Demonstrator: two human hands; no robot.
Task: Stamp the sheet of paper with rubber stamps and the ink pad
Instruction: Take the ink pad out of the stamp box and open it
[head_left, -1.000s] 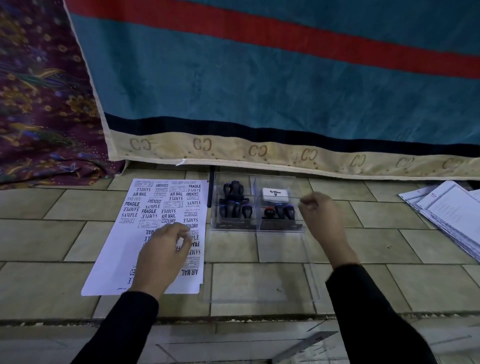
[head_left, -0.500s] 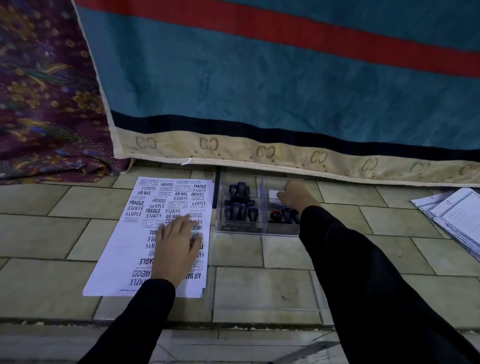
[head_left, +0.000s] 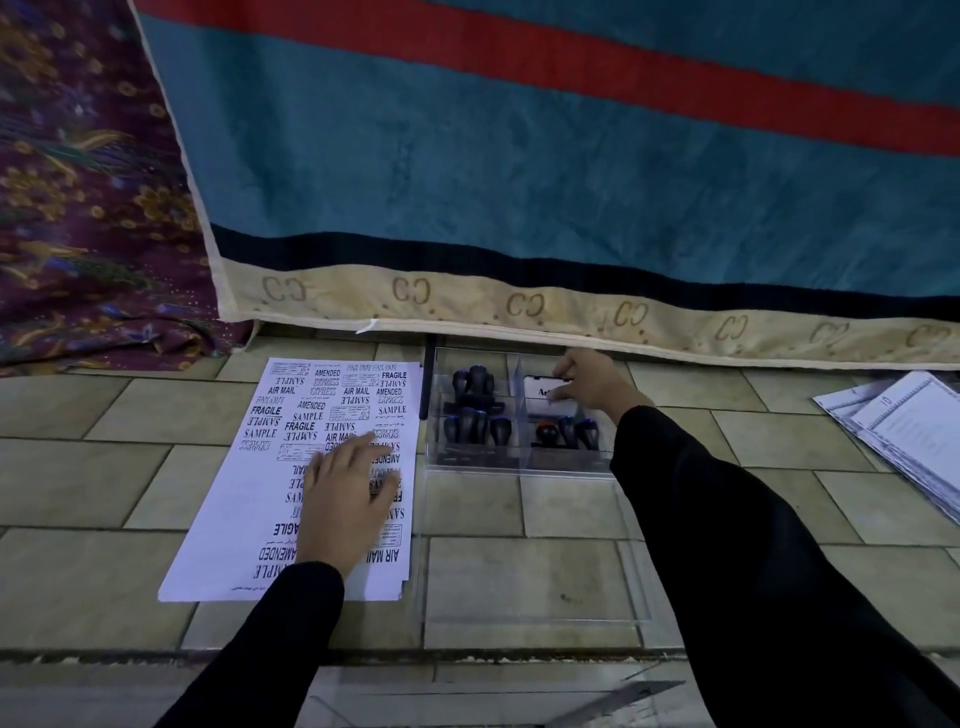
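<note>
A person kneeling over a tiled floor works on a sheet of paper (head_left: 234, 525) already crowded with black imprints, among them FRAGILE, AIR MAIL, SAMPLE, AMENDED and EXPRESS. These cover its far end and right half, while a broad strip along the near left side is blank. The left hand (head_left: 345, 493) lies flat on the printed area, fingers spread and straight, pinning the sheet down. The right hand (head_left: 592, 382) reaches into the right compartment of a clear box (head_left: 519, 460) just beside the paper, its thumb and fingers closed on the end of the white ink pad (head_left: 540, 391), which sits at the back of that compartment. The rubber stamps (head_left: 475, 402) stand in the box, in both compartments, and neither hand holds one. By the look of it, the stamping is well advanced, with the blank strip left to fill. Whether the pad is being lifted out or set down cannot be told.
</note>
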